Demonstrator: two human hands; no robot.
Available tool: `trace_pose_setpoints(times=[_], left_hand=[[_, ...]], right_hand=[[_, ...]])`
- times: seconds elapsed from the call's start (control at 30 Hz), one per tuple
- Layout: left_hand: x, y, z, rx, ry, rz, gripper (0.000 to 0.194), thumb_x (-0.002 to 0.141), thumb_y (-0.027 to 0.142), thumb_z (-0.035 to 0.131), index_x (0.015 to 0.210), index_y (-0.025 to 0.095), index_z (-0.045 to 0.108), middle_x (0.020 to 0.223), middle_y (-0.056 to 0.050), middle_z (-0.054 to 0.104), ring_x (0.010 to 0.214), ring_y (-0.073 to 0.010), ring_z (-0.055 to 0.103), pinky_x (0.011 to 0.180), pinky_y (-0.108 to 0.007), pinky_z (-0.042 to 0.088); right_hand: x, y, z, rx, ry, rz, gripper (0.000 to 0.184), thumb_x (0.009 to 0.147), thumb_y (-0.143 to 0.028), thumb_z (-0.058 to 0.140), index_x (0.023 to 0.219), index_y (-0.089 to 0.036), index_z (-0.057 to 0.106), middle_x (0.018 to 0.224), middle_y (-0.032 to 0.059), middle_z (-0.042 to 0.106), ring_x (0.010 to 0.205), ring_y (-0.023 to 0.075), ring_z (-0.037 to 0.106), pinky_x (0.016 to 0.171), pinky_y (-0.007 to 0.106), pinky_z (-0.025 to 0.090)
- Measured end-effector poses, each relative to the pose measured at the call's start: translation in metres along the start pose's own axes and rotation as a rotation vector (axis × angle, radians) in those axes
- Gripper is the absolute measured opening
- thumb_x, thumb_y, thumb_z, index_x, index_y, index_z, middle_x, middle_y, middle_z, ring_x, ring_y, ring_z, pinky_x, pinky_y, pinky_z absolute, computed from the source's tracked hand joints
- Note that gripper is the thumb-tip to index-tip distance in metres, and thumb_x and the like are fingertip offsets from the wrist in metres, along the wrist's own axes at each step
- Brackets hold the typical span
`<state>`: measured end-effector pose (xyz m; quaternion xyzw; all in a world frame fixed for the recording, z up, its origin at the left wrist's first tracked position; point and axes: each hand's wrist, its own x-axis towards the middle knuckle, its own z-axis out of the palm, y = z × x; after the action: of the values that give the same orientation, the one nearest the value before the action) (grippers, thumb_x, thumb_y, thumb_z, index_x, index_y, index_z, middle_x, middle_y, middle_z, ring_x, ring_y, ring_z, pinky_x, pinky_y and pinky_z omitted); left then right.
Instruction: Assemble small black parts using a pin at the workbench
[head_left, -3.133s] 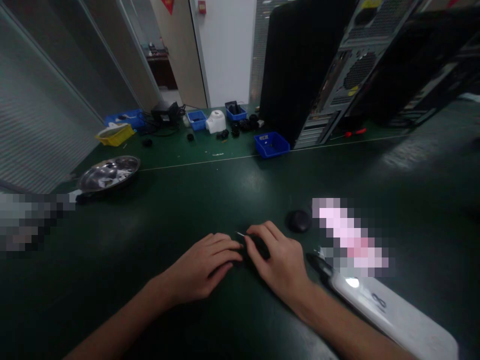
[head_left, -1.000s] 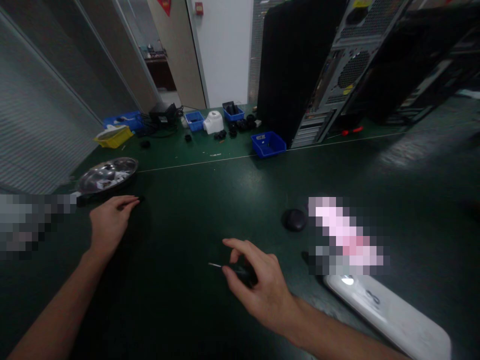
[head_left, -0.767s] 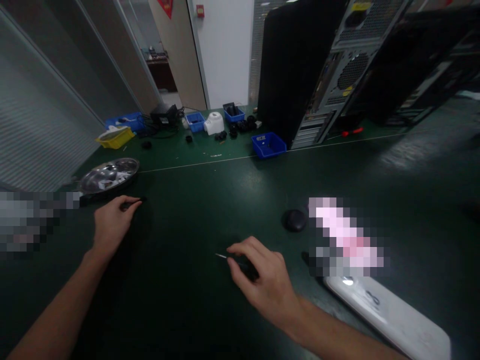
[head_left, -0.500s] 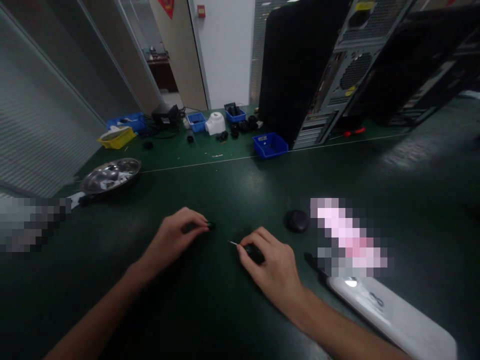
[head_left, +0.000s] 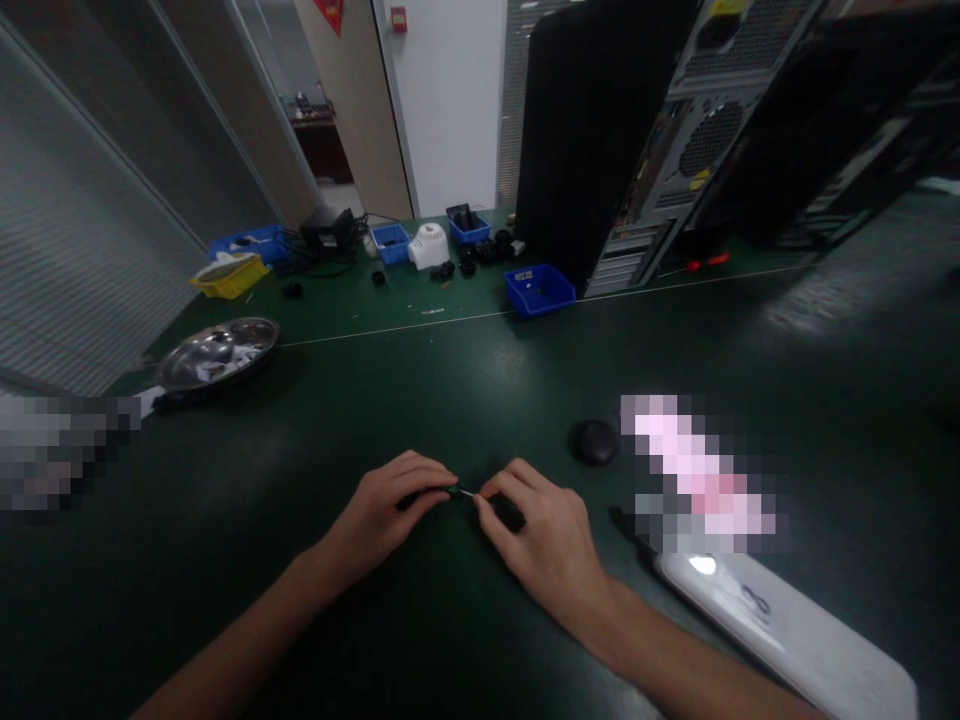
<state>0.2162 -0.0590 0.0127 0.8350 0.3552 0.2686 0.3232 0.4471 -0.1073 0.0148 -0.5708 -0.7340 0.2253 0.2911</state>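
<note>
Over the middle of the green table, my left hand (head_left: 397, 505) pinches a small dark green piece (head_left: 454, 491) between thumb and fingertips. My right hand (head_left: 544, 525) pinches a thin silver metal pin (head_left: 466, 493) that points left. The pin's tip meets the green piece or lies right against it; at this size I cannot tell whether it goes in. A dark shape shows under the right fingers, too dim to name. To the right of that hand lies a round black object (head_left: 597, 442), like a puck or mouse.
A white rounded case (head_left: 795, 620) marked 18 lies at right, below a blurred-out pink patch. A steel pan (head_left: 217, 355) holds white scraps at left. A blue bin (head_left: 540, 290), a yellow tray (head_left: 231, 276) and a computer tower (head_left: 600, 150) stand farther back.
My left hand has moved right and slightly down, bringing the green piece to the pin's tip. My right hand has stayed almost in place.
</note>
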Motion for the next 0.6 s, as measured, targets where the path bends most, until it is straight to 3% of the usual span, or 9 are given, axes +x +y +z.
trace_pose_setpoints(times=[0.17,0.4,0.6], left_hand=[[-0.002,-0.002,0.001,-0.037,0.021,0.012,0.023,0.098,0.018,0.062,0.117,0.024,0.074,0.111,-0.005,0.073,0.102,-0.0176,0.069,0.089,-0.033,0.059],[-0.002,0.003,0.007,0.062,-0.035,0.148,0.027,0.097,0.012,0.061,0.12,0.023,0.073,0.114,-0.005,0.073,0.103,-0.016,0.067,0.088,-0.03,0.058],[-0.002,0.008,0.006,-0.014,0.039,0.059,0.026,0.098,0.017,0.063,0.121,0.025,0.072,0.111,-0.003,0.072,0.101,-0.0154,0.067,0.087,-0.03,0.058]], right_hand=[[-0.001,0.0,-0.001,0.041,-0.003,-0.042,0.015,0.1,-0.031,0.057,0.093,-0.025,0.069,0.093,-0.0004,0.065,0.076,0.0133,0.063,0.067,0.026,0.042],[-0.005,0.001,0.003,-0.055,-0.07,-0.124,0.015,0.102,-0.029,0.055,0.096,-0.024,0.068,0.096,-0.0002,0.065,0.075,0.0132,0.063,0.063,0.026,0.039],[-0.003,0.0,0.0,0.104,0.028,-0.094,0.015,0.101,-0.031,0.058,0.095,-0.024,0.069,0.095,-0.0006,0.065,0.078,0.0124,0.063,0.069,0.025,0.043]])
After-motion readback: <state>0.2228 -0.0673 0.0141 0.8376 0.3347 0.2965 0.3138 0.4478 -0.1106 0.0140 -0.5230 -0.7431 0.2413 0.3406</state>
